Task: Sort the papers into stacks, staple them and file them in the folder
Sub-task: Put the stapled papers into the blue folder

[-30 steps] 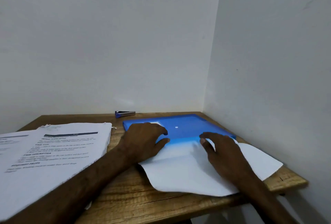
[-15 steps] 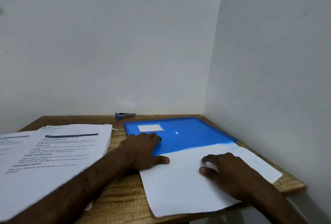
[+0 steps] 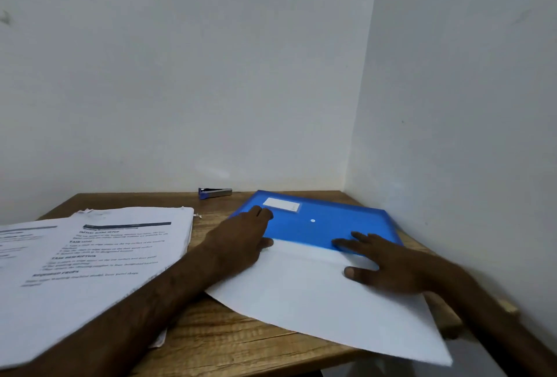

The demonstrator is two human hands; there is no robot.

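Note:
A blue plastic folder (image 3: 325, 223) with a white label and a white snap lies flat at the table's back right. White papers (image 3: 325, 301) stick out of its near edge and reach past the table's front. My left hand (image 3: 241, 241) rests flat on the folder's left corner, fingers straight. My right hand (image 3: 388, 262) lies flat over the papers with its fingertips on the folder's near edge. A blue and silver stapler (image 3: 214, 193) sits by the back wall.
Stacks of printed papers (image 3: 90, 256) cover the left part of the wooden table (image 3: 241, 337). White walls meet in a corner just behind and to the right of the folder.
The folder has turned, its right end nearer me. My right hand moved forward from the papers to the folder's edge. The papers now hang further over the table's front.

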